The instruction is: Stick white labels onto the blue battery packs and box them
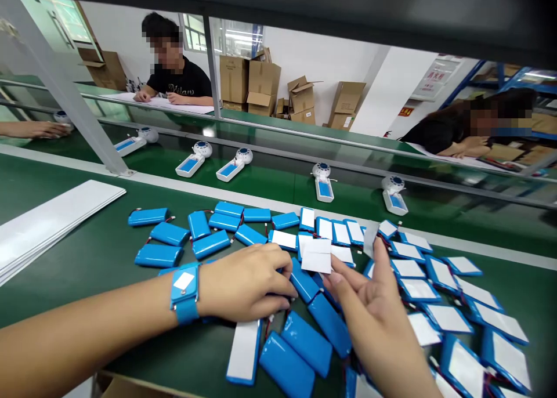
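Observation:
My left hand (250, 279), wearing a blue wrist strap (185, 292), reaches over the blue battery packs. Its fingers are curled down and close together; anything under the fingertips is hidden. My right hand (374, 311) pinches a white adhesive pad (317, 256) between thumb and fingers, and a thin translucent strip (369, 239) sticks up at its raised fingertip. Bare blue battery packs (307, 343) lie just below and between my hands. A battery pack with a white pad on top (244, 351) lies below my left wrist. Several more padded packs (446, 317) spread to the right.
White sheets (56, 218) are stacked at the left. Beyond the white bench edge, white round-headed devices (324, 183) sit on a green conveyor (278, 177). A slanted metal post (69, 79) stands at left. Two people sit across; another person's hand (46, 129) shows at far left.

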A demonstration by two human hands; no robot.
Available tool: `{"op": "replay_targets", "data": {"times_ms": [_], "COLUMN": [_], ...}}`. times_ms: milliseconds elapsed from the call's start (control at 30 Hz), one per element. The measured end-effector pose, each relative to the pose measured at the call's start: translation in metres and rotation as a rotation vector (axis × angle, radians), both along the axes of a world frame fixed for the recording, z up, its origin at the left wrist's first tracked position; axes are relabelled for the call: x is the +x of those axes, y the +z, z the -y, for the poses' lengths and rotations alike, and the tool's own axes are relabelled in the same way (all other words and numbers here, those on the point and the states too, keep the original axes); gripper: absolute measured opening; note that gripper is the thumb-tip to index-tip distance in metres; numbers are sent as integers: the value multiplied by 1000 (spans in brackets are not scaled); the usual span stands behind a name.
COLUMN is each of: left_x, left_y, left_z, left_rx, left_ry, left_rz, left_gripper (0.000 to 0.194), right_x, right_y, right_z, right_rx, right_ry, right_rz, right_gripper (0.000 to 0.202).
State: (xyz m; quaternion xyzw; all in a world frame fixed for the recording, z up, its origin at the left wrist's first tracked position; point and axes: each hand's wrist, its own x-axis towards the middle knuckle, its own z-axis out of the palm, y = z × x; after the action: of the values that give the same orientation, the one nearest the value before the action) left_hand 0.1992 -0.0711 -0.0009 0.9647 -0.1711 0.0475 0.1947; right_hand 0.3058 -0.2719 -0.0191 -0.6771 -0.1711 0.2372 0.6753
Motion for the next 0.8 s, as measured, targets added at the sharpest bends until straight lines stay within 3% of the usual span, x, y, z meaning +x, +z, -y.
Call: {"op": "replay_targets", "data": {"times_ms": [133, 267, 400, 533, 700, 800], "left_x": [-2, 1, 1, 0, 1, 2], "left_y": [-8, -13, -15, -15, -17, -20], "left_z": [-6, -13, -16, -14, -8, -6], "left_rx": [-35, -136, -229, -186, -118, -82], "left_ry": [-30, -58, -22, 110, 82, 40], "left_rz": [28, 31, 72, 161, 154, 158], "left_gripper": [21, 22, 20, 28, 35, 35], "right_x": [-41, -61, -63, -64, -56, -48], "right_y": [-10, -10, -23, -47, -70, -81], "right_z": [-11, -16, -16, -13, -8, -6], "right_rx": [47, 108, 120, 106, 90, 34], "right_ry": [-4, -61, -37, -76, -77, -52], "right_rz": [-26, -95, -98, 35, 43, 14], "right_gripper": [101, 104, 104, 105, 111, 102]}}
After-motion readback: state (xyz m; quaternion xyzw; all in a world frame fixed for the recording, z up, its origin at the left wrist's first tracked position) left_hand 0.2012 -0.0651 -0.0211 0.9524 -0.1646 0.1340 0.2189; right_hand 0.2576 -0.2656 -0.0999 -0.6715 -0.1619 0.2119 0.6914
